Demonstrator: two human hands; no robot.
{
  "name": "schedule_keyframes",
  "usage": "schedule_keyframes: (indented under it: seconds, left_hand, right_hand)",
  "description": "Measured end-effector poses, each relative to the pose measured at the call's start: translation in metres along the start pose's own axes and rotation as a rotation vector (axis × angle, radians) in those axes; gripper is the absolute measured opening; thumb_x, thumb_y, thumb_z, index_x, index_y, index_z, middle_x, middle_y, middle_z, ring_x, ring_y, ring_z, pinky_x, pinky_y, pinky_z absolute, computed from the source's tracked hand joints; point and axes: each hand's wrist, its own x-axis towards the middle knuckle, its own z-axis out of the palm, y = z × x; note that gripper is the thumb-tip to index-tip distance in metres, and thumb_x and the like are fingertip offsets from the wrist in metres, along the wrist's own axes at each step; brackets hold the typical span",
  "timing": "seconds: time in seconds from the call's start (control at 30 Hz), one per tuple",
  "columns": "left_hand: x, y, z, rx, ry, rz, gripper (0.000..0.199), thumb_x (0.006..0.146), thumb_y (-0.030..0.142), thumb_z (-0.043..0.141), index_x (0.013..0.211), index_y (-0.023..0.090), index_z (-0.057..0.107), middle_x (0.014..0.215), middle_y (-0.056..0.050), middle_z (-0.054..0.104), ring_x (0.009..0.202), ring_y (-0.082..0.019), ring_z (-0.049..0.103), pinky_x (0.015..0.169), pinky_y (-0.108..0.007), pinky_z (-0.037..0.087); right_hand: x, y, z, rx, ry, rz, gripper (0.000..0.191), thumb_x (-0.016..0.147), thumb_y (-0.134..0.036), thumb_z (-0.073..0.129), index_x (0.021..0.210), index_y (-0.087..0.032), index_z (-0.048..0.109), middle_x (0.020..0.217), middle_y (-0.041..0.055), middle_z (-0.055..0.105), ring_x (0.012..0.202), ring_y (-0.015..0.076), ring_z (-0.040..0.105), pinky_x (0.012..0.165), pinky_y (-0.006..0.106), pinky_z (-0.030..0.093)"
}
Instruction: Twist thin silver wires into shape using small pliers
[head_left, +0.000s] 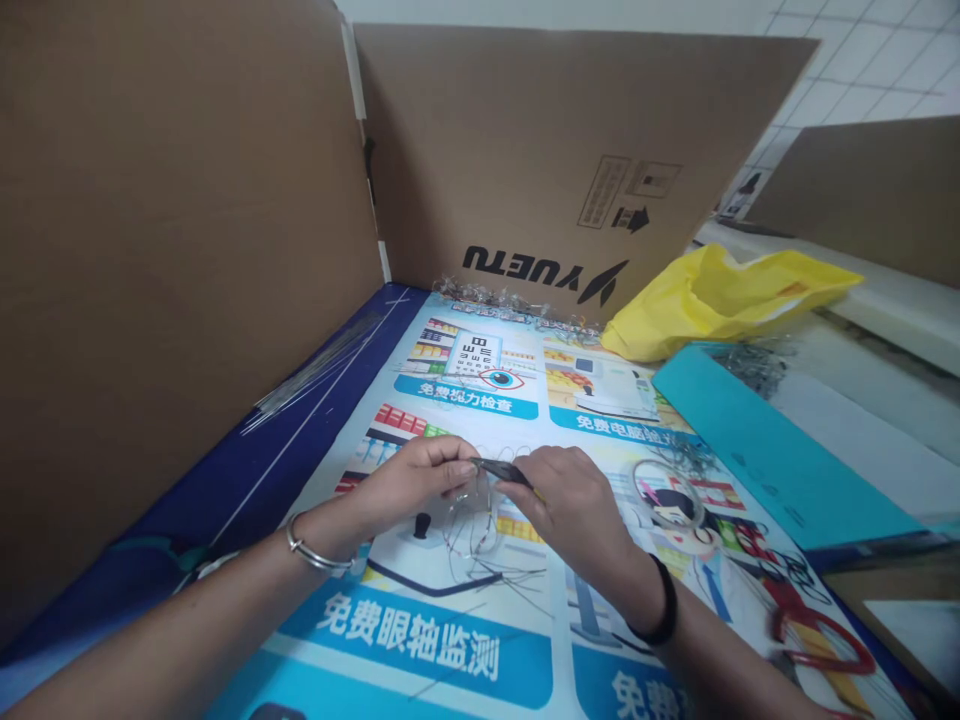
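Observation:
My left hand (427,475) is closed in a pinch on a thin wire piece (471,525), which hangs below the fingers in loose loops. Fingers of my right hand (566,490) wrap around a pair of pliers (499,468) with dark jaws. The jaw tips meet the wire at my left fingertips; the exact grip is too small to make out. Below both hands, several loose wire ends (514,580) spread over the printed sheet (450,600).
Cardboard walls (450,150) stand behind and to the left. A bundle of straight wires (315,370) lies left. Tangled wire pieces (517,300) line the back. On the right are a yellow bag (720,300), a turquoise folder (772,450), a wire coil (667,495) and a red handle (825,650).

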Motion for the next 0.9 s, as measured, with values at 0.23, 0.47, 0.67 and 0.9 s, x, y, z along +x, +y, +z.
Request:
schedule_keyframes:
  seconds: [0.23,0.47,0.67,0.9]
  left_hand:
    - [0.000,0.000,-0.002,-0.017,0.075,-0.007,0.018,0.082,0.033,0.058,0.089,0.017,0.063,0.067,0.002,0.050,0.062,-0.010,0.043,0.058,-0.022,0.032]
    - [-0.001,-0.010,0.007,-0.216,0.153,0.017,0.016,0.085,0.033,0.057,0.093,0.019,0.060,0.075,0.000,0.051,0.071,-0.012,0.046,0.067,-0.023,0.034]
    - [-0.003,-0.012,0.020,-0.420,0.267,0.028,0.014,0.087,0.027,0.055,0.099,0.020,0.056,0.076,0.001,0.053,0.073,-0.011,0.046,0.070,-0.022,0.034]
    - [-0.005,-0.013,0.028,-0.467,0.365,-0.027,0.017,0.086,0.029,0.057,0.101,0.021,0.055,0.075,0.001,0.053,0.070,-0.010,0.047,0.069,-0.023,0.036]
  right_hand:
    - [-0.009,0.011,-0.013,-0.142,-0.018,-0.005,0.033,0.090,-0.041,0.046,0.071,-0.017,0.058,0.067,0.0042,0.056,0.068,0.0173,0.048,0.066,0.031,0.029]
    - [-0.020,0.015,-0.011,-0.158,-0.064,0.037,0.032,0.089,-0.042,0.047,0.071,-0.018,0.058,0.067,0.0036,0.055,0.067,0.0177,0.047,0.065,0.031,0.027]
    - [-0.023,0.015,-0.002,-0.067,-0.031,0.112,0.033,0.090,-0.044,0.045,0.075,-0.017,0.059,0.068,0.0032,0.057,0.068,0.0169,0.049,0.065,0.030,0.029]
    - [-0.018,0.010,-0.007,-0.272,-0.054,0.034,0.029,0.088,-0.041,0.050,0.069,-0.019,0.057,0.066,0.0033,0.055,0.066,0.0180,0.045,0.064,0.032,0.025]
